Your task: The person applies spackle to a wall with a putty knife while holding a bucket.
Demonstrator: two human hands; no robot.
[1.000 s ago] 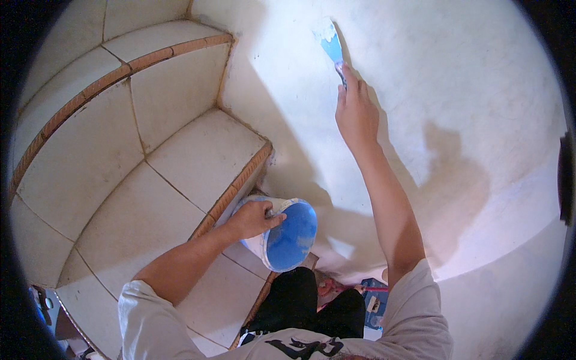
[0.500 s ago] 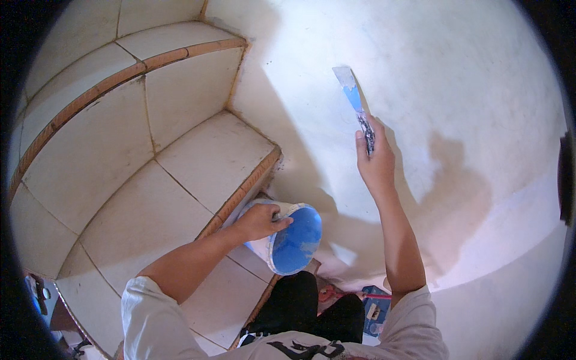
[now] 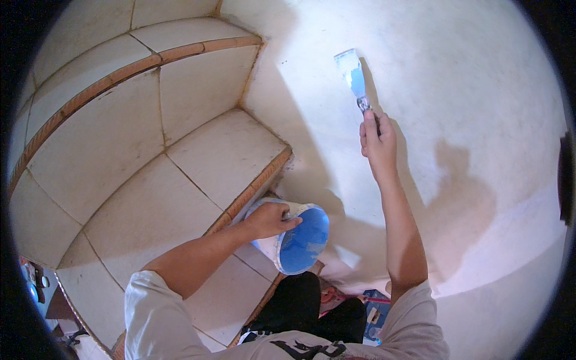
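Note:
My right hand [image 3: 379, 141] is closed round the handle of a putty knife [image 3: 353, 75], raised in front of the pale wall [image 3: 420, 78]. Its wide blade is blue near the handle and smeared with whitish filler toward the tip. Whether the blade touches the wall I cannot tell. My left hand [image 3: 268, 221] grips the rim of a bucket [image 3: 306, 237], white outside and blue inside. The bucket is tilted with its mouth toward the wall, and whitish residue clings to its inner side. It is close to the edge of a tiled step.
Tiled steps [image 3: 222, 156] with brown edging [image 3: 258, 180] rise on the left and meet the wall. Below, past my dark trousers, a blue object [image 3: 377, 315] and something pink lie partly hidden. A dark object [image 3: 565, 180] is at the far right rim.
The putty knife has moved slightly up, and its blade now shows a broader face as my right wrist has turned. The steps and bucket appear shifted a little to the right.

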